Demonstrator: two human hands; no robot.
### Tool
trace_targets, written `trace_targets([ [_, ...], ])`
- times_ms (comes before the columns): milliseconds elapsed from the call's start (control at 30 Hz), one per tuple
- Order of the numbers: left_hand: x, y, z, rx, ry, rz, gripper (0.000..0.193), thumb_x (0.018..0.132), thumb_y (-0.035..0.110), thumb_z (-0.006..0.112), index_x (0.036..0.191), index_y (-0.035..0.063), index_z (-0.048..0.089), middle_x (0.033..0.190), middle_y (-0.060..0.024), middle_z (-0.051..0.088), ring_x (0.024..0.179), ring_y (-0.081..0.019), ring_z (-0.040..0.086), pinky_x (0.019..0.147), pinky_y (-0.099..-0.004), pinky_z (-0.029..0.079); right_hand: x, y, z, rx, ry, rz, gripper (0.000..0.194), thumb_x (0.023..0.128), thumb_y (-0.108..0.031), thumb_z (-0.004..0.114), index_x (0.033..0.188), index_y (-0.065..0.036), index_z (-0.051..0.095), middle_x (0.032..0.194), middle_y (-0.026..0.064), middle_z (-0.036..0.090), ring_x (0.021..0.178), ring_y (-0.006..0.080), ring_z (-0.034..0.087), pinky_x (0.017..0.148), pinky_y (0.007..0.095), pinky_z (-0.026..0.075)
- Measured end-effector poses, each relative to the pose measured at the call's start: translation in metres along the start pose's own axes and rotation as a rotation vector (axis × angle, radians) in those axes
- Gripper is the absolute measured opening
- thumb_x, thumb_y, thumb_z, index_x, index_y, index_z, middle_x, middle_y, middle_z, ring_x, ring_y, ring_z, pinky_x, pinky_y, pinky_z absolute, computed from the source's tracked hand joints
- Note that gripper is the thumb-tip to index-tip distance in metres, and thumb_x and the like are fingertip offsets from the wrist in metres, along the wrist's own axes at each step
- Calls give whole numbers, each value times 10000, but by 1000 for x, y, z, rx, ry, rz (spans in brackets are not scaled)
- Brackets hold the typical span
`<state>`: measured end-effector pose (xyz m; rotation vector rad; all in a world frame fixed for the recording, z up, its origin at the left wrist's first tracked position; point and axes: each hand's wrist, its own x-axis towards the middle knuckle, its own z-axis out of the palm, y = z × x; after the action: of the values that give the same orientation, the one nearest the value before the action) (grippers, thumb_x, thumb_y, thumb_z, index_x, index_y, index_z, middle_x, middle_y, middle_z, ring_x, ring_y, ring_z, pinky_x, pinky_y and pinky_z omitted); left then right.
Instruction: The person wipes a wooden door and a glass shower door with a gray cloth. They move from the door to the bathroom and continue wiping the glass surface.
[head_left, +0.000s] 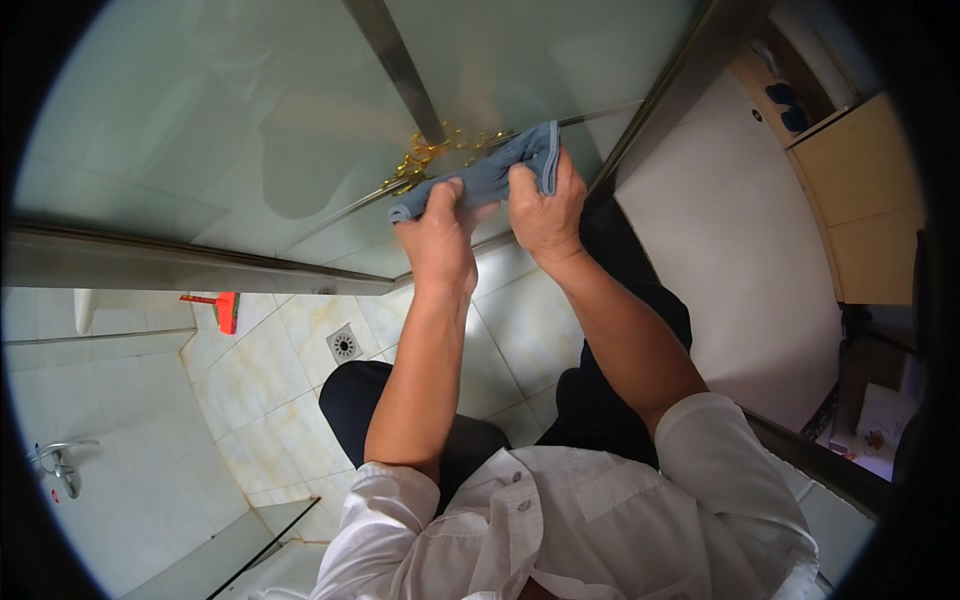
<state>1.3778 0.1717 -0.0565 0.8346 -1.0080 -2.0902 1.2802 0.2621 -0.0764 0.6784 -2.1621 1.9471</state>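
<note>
Both my hands grip a folded blue-grey cloth (487, 174), one near each end. The cloth lies along a thin metal rail beside a frosted glass panel (315, 112). At the cloth's left end is my left hand (441, 240), its thumb on top. My right hand (544, 206) holds the other end, where a hemmed edge stands up. Gold-coloured ornamental trim (414, 163) on the glass shows just behind the cloth, partly hidden by it. A dark metal upright (401, 71) runs down to that trim.
A metal frame (202, 259) crosses at left. Below it, a red broom head (226, 311) and a floor drain (344, 344) are on the tiles. A chrome tap (60, 465) is on the left wall. Wooden cabinets (870, 202) stand at right, beyond the door frame (652, 97).
</note>
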Motion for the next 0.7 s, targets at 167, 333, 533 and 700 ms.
trace_targets([
  [167, 9, -56, 0, 63, 56, -86, 277, 1001, 23, 661, 1252, -86, 619, 1155, -171, 718, 925, -306, 777, 733, -460, 720, -10, 58, -4, -43, 16, 157, 299, 909, -178, 643, 1065, 67, 712, 955, 295, 768, 935, 521, 738, 873, 537, 587],
  [333, 29, -116, -11, 159, 76, -330, 322, 1024, 55, 629, 1292, -123, 611, 1045, -197, 772, 742, -313, 803, 596, -352, 674, -14, 120, -2, -57, 41, 674, 308, 924, -171, 622, 971, 101, 759, 912, 309, 787, 854, 479, 791, 825, 520, 628],
  [533, 56, -197, -50, 332, 109, -629, 273, 1101, 197, 607, 1230, -43, 621, 975, -219, 792, 733, -289, 788, 583, -392, 640, -28, 174, -20, -122, -100, 1200, 381, 1035, -218, 527, 1226, 59, 706, 997, 250, 790, 725, 330, 788, 563, 429, 619],
  [700, 63, -233, -76, 158, 0, -873, 381, 1161, 246, 451, 1407, -28, 548, 1177, -252, 753, 917, -361, 791, 801, -485, 655, -37, 212, -27, 55, 3, 1478, 476, 1090, -345, 489, 1429, -30, 597, 1183, 259, 727, 910, 384, 772, 721, 520, 636],
])
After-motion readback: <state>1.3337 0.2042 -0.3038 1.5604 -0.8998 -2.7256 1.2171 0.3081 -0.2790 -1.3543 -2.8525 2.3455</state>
